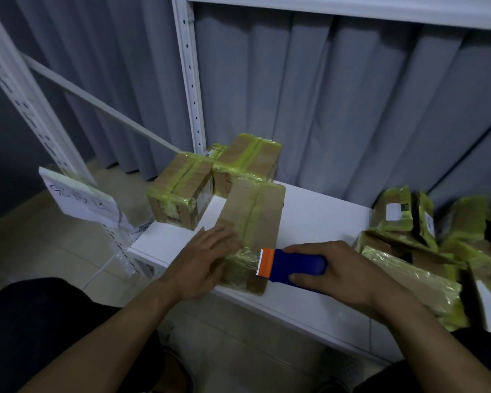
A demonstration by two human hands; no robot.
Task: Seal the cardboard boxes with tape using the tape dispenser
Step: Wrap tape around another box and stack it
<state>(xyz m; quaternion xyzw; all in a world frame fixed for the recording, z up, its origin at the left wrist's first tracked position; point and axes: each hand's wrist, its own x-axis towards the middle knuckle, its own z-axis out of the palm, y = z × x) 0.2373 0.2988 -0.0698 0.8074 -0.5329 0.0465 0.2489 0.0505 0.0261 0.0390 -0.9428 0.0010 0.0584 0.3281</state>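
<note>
Box under flat left hand; right hand grips, seemingly, tape dispenser.

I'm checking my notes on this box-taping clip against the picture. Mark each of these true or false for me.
1. The right hand holds the tape dispenser. True.
2. The tape dispenser is red all over. False: its body is blue, with an orange blade end.
3. The left hand rests on the near end of the box being taped. True.
4. The box being taped lies on the floor. False: it lies on the white shelf.
5. Two taped boxes sit beyond it, by the shelf post. True.
</note>
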